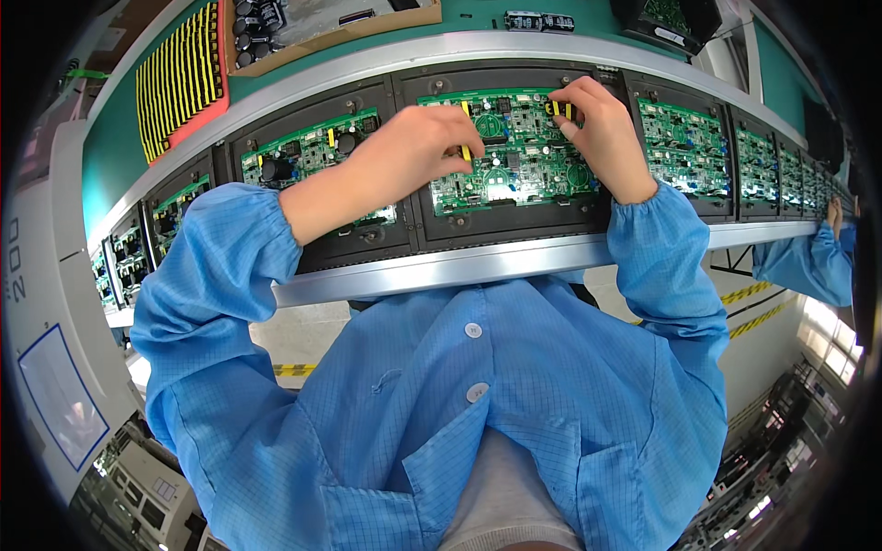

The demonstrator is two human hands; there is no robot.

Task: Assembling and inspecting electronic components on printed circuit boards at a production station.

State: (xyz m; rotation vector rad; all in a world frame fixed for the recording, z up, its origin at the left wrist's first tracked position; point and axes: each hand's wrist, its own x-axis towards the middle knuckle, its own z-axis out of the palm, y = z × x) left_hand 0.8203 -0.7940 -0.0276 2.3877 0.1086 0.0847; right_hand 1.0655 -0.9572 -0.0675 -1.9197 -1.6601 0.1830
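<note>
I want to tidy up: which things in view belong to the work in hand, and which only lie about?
Work in hand:
green rectangular circuit board
small yellow parts at the left hand and right hand
probably yellow-and-black parts in rows on the red tray

Seemingly lying about:
loose black cylindrical parts
shallow brown cardboard box

My left grip (pixel 424 138) twelve o'clock, around yellow part (pixel 466 153); right grip (pixel 599 121) past one, around yellow-black part (pixel 554 108); green board (pixel 496 190) beneath.
</note>
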